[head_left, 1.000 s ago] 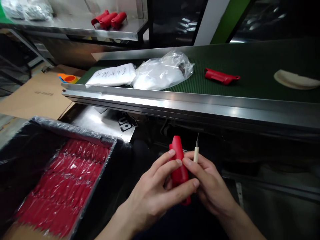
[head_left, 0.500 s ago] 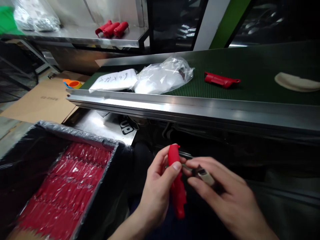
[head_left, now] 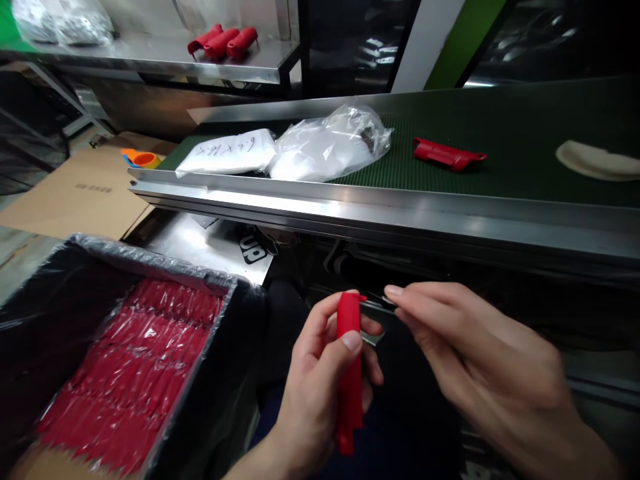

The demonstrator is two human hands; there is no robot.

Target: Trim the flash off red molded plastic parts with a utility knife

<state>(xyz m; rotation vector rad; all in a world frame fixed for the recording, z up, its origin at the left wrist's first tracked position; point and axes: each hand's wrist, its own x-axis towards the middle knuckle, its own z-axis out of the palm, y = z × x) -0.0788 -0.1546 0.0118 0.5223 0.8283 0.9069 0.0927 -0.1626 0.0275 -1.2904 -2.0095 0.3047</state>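
My left hand is closed around a long red plastic part, with the thumb pressed on its face. The part stands nearly upright, and a small red tip juts from its top right corner. To the right of it, apart from the part, is my right hand. Its thumb and index finger are pinched together beside that tip. Something tiny and pale may sit at the fingertips, too small to name. The palm is turned away, so whatever it may hold is hidden.
A lined box of red wrapped parts stands at left. Across the front runs a metal-edged green conveyor bearing plastic bags, a red part and a beige curved piece. More red parts lie on a steel shelf.
My right hand has drawn away from the red part and turned to a fingertip pinch. The pale-handled tool it held is out of sight. My left hand keeps its hold.
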